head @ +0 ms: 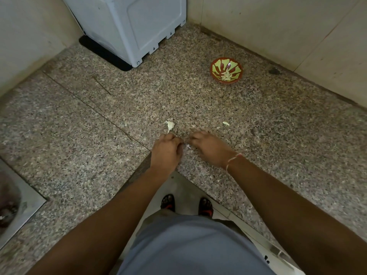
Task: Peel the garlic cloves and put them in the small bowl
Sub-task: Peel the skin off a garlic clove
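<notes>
— Where are the hands sitting right now?

— Both are lying low over the speckled granite counter, close together near its front corner. The left hand is curling its fingers inward, and the right hand, with a thread band at its wrist, is reaching toward it with bent fingers.

— Are they holding anything?

— A small pale scrap is showing in the gap between the fingertips, blurred. It is looking like a bit of garlic or skin, but which hand is pinching it I cannot tell.

— And the rest of the garlic?

— An unpeeled garlic clove is lying on the counter just beyond the left hand's knuckles, its thin tail pointing down at them. A smaller pale garlic piece is lying beyond the right hand, a little apart from it.

— The small bowl?

— The small bowl, red with green petals inside, is sitting well apart from both hands, far back to the right near the wall, and peeled cloves are lying in it.

— Anything else?

— A white appliance is standing in the back corner, and a steel sink is showing at the left edge.
</notes>
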